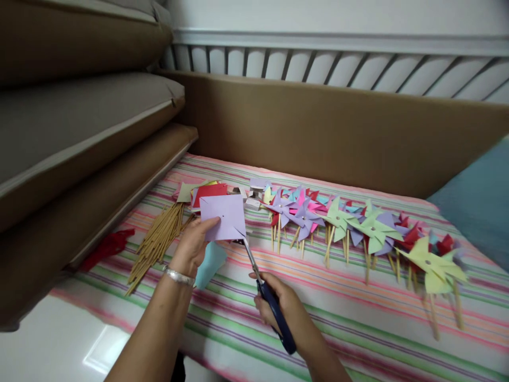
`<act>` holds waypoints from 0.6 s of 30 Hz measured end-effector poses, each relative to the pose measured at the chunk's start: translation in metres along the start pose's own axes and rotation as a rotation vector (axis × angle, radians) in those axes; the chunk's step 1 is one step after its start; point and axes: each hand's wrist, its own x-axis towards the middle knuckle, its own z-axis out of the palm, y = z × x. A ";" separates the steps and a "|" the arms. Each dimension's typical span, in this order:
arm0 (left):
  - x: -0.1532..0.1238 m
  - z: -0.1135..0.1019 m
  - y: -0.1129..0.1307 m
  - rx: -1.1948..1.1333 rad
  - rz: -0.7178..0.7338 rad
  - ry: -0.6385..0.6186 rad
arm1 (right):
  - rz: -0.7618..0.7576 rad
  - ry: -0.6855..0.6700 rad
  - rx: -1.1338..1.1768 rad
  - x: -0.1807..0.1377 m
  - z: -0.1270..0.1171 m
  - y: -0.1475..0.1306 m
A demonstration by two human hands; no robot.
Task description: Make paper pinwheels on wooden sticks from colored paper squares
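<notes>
A square of purple paper (231, 212) with a small hole in its middle is held up by my left hand (198, 239), thumb on top and fingers beneath. Slits run in from some of its corners. My right hand (276, 302) grips a pair of scissors (274, 313) with dark blue handles. Their blades reach the paper's lower right corner. Below my left hand lies a light blue piece of paper (211, 264) on the striped cloth. Behind the purple square, a stack of coloured paper (212, 192) is partly hidden.
Left of my hand lies a bundle of thin wooden sticks (157, 244), with red material (107, 249) beside it. Several finished paper pinwheels (338, 218) on sticks spread to the right. Small white boxes (253, 201) sit behind. Thick cushions (91, 122) are stacked at the left.
</notes>
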 end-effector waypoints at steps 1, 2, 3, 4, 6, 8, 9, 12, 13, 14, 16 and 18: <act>0.002 -0.001 0.001 -0.037 0.022 0.047 | -0.041 0.014 0.014 0.001 0.001 0.003; 0.003 -0.003 0.002 -0.071 0.047 0.093 | -0.071 0.026 0.042 0.002 0.002 0.004; 0.005 -0.003 0.003 -0.101 0.073 0.132 | -0.089 0.028 0.087 0.002 0.003 0.003; 0.005 -0.004 0.004 -0.130 0.094 0.157 | -0.092 0.013 0.147 0.001 0.005 0.001; 0.005 -0.002 0.004 -0.180 0.106 0.165 | -0.074 -0.061 0.285 -0.003 0.008 -0.008; 0.004 0.002 0.000 -0.206 0.079 0.140 | -0.061 -0.156 0.404 -0.009 0.013 -0.017; 0.003 0.006 -0.004 -0.207 0.066 0.120 | -0.052 -0.185 0.439 -0.011 0.015 -0.020; -0.001 0.019 -0.019 -0.189 0.082 0.071 | -0.003 -0.179 0.471 -0.013 0.023 -0.023; -0.003 0.024 -0.024 -0.182 0.092 0.058 | 0.018 -0.165 0.480 -0.011 0.025 -0.021; -0.005 0.028 -0.029 -0.175 0.095 0.048 | 0.035 -0.149 0.492 -0.010 0.026 -0.020; -0.008 0.035 -0.035 -0.161 0.082 0.035 | 0.059 -0.121 0.517 -0.005 0.027 -0.015; -0.010 0.038 -0.037 -0.163 0.070 0.027 | 0.086 -0.092 0.527 -0.001 0.027 -0.010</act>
